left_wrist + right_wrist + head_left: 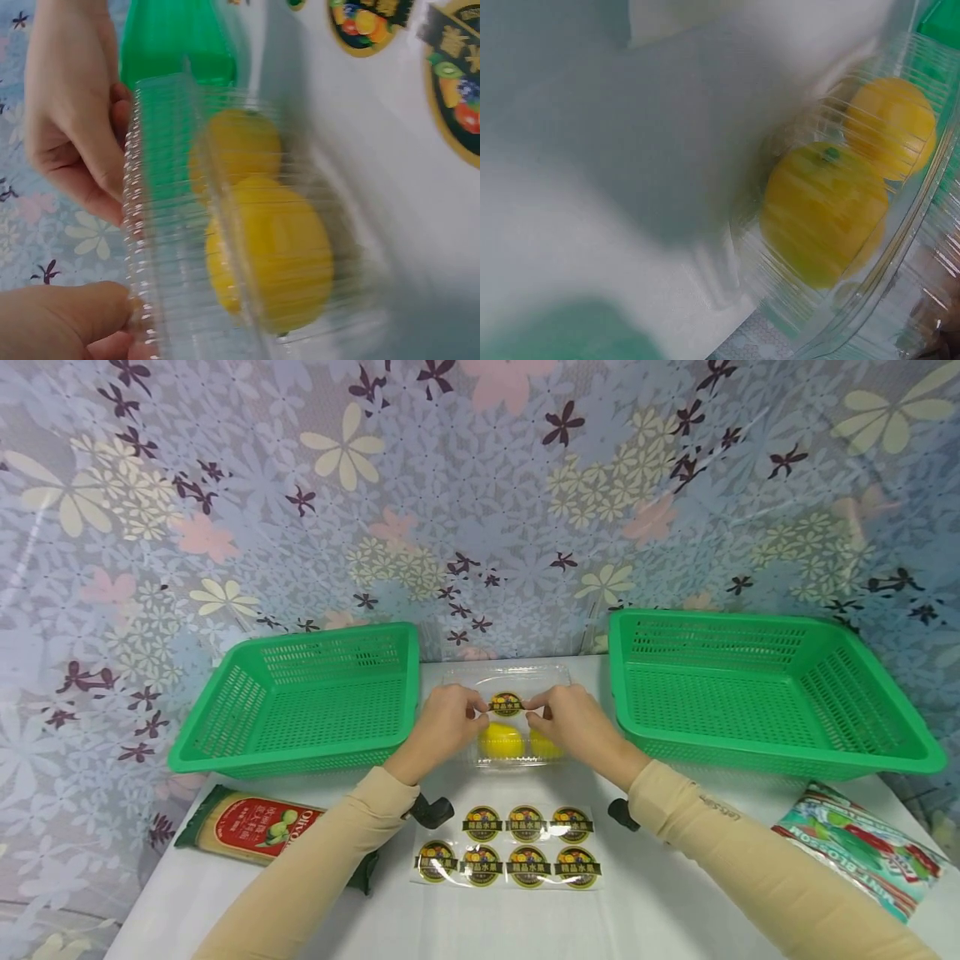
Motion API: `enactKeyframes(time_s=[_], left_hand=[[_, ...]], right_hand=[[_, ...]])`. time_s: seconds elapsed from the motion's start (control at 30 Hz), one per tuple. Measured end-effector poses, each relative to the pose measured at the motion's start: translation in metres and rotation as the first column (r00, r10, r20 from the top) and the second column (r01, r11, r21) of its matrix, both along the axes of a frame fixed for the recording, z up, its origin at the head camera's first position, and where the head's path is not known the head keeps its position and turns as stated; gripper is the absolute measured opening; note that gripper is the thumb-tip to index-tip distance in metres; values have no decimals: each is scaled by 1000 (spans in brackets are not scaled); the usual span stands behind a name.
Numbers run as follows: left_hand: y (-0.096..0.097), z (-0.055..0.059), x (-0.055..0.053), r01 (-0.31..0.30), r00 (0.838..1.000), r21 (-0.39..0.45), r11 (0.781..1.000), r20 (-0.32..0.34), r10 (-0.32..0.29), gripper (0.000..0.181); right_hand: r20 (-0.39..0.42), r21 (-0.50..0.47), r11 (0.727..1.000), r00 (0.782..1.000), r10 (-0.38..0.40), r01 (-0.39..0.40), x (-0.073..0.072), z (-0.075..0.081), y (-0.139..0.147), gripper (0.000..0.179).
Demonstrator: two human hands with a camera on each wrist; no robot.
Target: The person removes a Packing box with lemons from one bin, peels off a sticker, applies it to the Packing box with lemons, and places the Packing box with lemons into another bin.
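Observation:
A clear plastic clamshell box (517, 675) stands on the white table with yellow fruits (502, 741) inside; the left wrist view shows two round ones (270, 255) through the ribbed wall. Over its lid lies a round fruit sticker (506, 704) with a dark banner. My left hand (446, 718) pinches the banner's left end between thumb and forefinger. At the right end, my right hand (573, 718) pinches the sticker the same way. Nearer me, a sheet of similar stickers (506, 847) lies flat.
Green plastic baskets stand on both sides, one at left (300, 693) and one at right (750, 693). A pasta packet (258, 827) lies at front left, partly under my left forearm. At front right is a colourful bag (862, 843). A floral curtain (480, 527) hangs behind.

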State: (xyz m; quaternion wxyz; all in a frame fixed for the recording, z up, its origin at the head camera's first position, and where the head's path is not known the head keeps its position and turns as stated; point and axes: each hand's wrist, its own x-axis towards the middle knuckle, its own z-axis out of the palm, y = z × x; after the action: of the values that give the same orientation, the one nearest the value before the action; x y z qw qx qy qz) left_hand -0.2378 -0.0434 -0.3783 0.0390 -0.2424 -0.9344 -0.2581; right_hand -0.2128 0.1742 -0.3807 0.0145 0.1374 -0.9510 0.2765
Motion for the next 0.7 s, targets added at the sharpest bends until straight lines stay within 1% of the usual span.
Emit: enactKeyframes(time_s=[0.07, 0.13, 0.27, 0.33, 0.4, 0.53, 0.7], left_hand=[[0, 1, -1, -12, 1000, 2, 1000, 22, 12, 6], [0, 2, -3, -13, 999, -4, 1000, 44, 13, 10], [1, 4, -5, 31, 997, -63, 998, 66, -27, 29], [1, 4, -5, 47, 996, -87, 995, 74, -41, 33], [0, 3, -4, 47, 996, -96, 994, 85, -39, 32], [-1, 1, -2, 30, 996, -80, 996, 90, -23, 28], [0, -1, 0, 30, 999, -68, 997, 46, -27, 25]], right_hand=[[2, 6, 1000, 1000, 12, -12, 0, 1, 1, 28], [13, 25, 999, 1000, 27, -27, 0, 2, 1, 33], [59, 64, 997, 997, 47, -51, -1, 5, 0, 41], [77, 76, 995, 995, 56, -62, -1, 5, -1, 42], [94, 77, 995, 994, 61, -69, -2, 5, -2, 40], [112, 65, 995, 991, 71, -79, -1, 5, -2, 37], [125, 52, 995, 989, 77, -84, 1, 6, 0, 35]])
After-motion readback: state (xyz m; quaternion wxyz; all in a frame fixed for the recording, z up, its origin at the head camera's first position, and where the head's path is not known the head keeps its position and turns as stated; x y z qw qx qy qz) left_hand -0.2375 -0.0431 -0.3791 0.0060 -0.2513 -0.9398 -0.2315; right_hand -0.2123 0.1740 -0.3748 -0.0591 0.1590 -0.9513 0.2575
